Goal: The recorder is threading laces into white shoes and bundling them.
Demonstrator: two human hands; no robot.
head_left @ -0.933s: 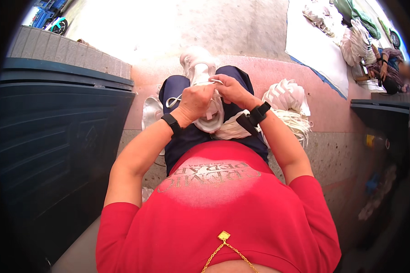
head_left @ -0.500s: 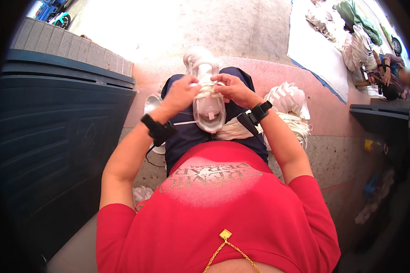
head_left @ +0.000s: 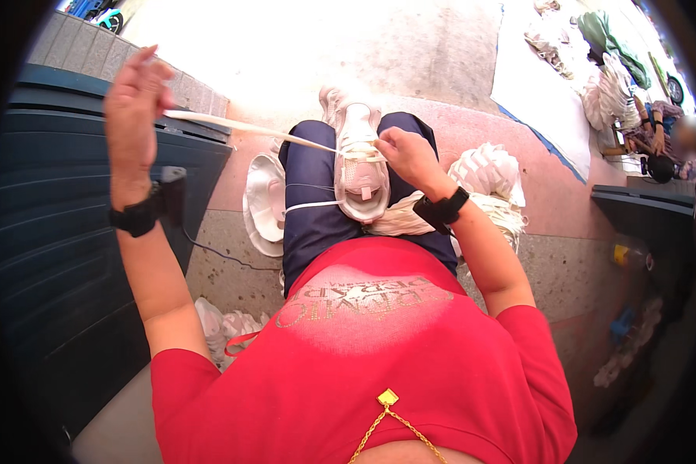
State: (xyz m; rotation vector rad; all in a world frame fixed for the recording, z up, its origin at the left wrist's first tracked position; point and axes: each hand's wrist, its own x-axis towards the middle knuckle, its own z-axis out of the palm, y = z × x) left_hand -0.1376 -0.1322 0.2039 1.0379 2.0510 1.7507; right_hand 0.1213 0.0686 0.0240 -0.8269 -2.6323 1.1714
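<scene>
A white shoe [head_left: 361,182] rests between my thighs, its heel opening toward me. From its eyelets a cream shoelace [head_left: 247,127] runs taut to the left. My left hand [head_left: 134,104] is raised far out to that side, pinching the lace's end. Close by the shoe's right edge, my right hand [head_left: 410,157] is closed, its fingertips on a bit of lace at the eyelets. A bundle of cream laces [head_left: 400,219] lies by my right thigh.
More white shoe parts [head_left: 264,203] sit on the floor at my left, and stacked white pieces [head_left: 487,174] at my right. A dark blue panel [head_left: 69,224] stands on the left. Another person [head_left: 661,139] works at far right beside a white sheet [head_left: 530,85].
My left hand has swung from the shoe out to the far left, drawing the lace straight. My right hand has moved slightly right, still close to the shoe.
</scene>
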